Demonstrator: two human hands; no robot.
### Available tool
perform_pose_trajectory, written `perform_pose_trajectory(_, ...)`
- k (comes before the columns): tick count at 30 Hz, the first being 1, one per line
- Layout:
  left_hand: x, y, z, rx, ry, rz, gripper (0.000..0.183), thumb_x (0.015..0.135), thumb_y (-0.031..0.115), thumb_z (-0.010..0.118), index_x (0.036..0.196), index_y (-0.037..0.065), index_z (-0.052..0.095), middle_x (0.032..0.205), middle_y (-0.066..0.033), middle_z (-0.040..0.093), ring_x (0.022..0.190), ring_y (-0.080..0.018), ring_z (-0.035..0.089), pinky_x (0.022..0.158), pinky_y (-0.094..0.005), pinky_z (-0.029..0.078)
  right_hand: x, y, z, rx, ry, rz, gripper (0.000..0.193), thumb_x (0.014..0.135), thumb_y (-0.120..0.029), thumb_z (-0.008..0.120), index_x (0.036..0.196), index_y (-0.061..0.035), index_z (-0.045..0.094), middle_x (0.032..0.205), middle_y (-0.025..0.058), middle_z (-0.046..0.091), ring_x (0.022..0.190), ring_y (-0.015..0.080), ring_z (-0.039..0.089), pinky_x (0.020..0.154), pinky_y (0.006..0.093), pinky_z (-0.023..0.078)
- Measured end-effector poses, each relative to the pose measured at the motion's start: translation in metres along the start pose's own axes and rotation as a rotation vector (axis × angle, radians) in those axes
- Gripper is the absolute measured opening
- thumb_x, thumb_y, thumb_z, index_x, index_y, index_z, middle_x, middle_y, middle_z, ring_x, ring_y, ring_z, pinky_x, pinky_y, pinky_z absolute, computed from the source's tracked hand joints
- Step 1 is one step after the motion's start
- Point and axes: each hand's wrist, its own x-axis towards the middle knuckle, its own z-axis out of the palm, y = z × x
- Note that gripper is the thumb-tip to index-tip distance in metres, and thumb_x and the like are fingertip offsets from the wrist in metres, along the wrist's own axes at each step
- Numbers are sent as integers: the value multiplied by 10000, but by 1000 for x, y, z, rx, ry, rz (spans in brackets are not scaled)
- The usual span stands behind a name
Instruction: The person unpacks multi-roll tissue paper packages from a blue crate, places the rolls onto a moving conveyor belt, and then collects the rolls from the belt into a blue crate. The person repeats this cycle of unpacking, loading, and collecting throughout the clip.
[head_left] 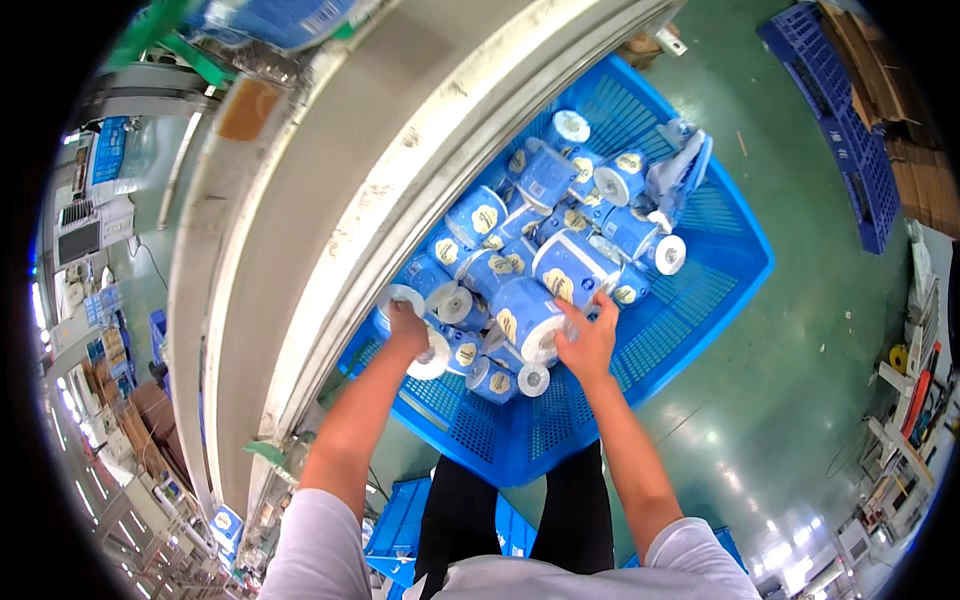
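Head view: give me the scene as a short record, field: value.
Left hand: at rolls near the basket's left side; grip unclear
Right hand: touching rolls at the near side of the pile; grip unclear
Rolls: many, blue-wrapped, jumbled, lying at various angles
Basket: blue, perforated walls, holds the rolls
Film: crumpled, at the pile's far right
Left of basket: long metal frame
Upper right: blue pallet, cardboard
Floor: green

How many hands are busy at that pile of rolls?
2: the left hand at the left edge of the rolls, and the right hand at their near right side. No others show; some left fingers are hidden.
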Motion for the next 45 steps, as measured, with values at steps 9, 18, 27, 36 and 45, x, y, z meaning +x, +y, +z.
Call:
perform_pose_trajectory(9,-297,-11,-121,-1441,557,206,492,731,103,675,1206,95,550,1173,-176,444,1126,-319,460,956,-348,385,10,-149,-155,816,644,230,382,735,-167,641,1079,-14,577,1076,138,436,1092,277,433,919,373,366)
perform_pose_trajectory(18,-475,-168,-50,-1229,865,-476,504,712,157,682,1196,105,552,1130,-156,427,1068,-324,459,906,-389,366,57,-341,-140,265,228,-223,437,527,-234,691,942,-97,677,948,119,413,875,274,444,777,355,391)
perform_pose_trajectory(27,-424,-245,63,-1150,536,-1087,569,847,433,542,1349,206,399,1205,-214,445,1127,-346,448,907,-504,335,6,-506,-2,-93,-170,-411,535,696,-423,676,1159,-166,597,973,147,459,952,309,437,778,405,365)
perform_pose_trajectory(36,-450,-120,75,-871,1623,-725,443,887,262,491,1227,-8,403,1160,-220,475,1098,-369,432,952,-481,311,-84,-377,-12,714,-158,-442,238,742,-158,618,976,-116,632,998,61,578,966,272,518,873,391,358)
perform_pose_trajectory(45,-160,124,61,-1118,628,10,665,723,-49,532,1350,63,342,1387,-217,286,1270,-414,290,1037,-441,283,-173,38,125,-193,-502,577,606,752,-188,648,1279,-42,390,1221,248,409,1089,423,424,904,476,387)
